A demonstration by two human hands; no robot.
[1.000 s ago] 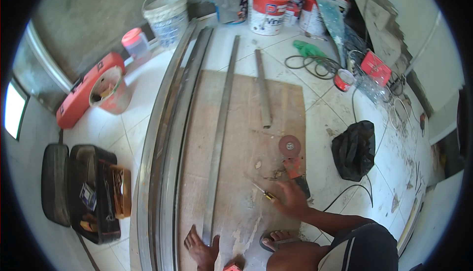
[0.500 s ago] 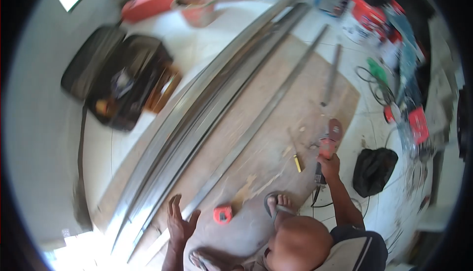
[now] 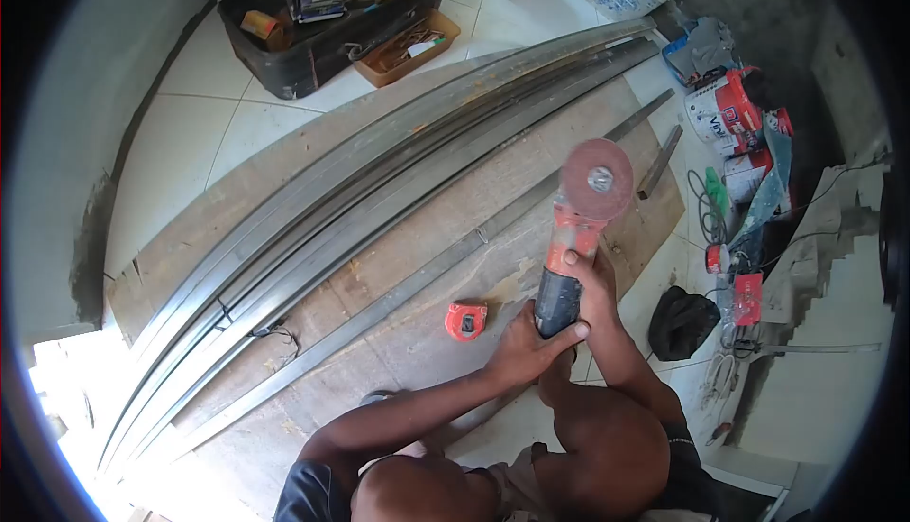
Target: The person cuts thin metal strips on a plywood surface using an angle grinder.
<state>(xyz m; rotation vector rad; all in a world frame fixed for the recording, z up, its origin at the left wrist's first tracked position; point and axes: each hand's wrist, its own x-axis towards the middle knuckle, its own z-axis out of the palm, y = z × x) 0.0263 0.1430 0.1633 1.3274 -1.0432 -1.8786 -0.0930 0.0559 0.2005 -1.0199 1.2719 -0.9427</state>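
My right hand (image 3: 597,290) is wrapped round the red body of an angle grinder (image 3: 572,242). My left hand (image 3: 527,344) closes round the black rear end of the same grinder. The reddish-brown disc (image 3: 586,201) points away from me with its flat face up, above a long thin metal bar (image 3: 403,296) that runs diagonally over the board. A red tape measure (image 3: 453,321) lies on the board, left of the grinder. Whether the disc is spinning cannot be made out.
A bundle of long metal profiles (image 3: 365,185) lies across the wooden board (image 3: 327,332). Behind it stand an open black toolbox (image 3: 284,72) and a small tan tray (image 3: 379,72). A short metal piece (image 3: 661,162), a black bag (image 3: 682,321) and paint buckets (image 3: 718,114) are at right.
The grinder has been raised from the right and brought nearer. My left hand has moved from open in the air to its rear end. The view has shifted, and the yellow-handled tool is out of sight.
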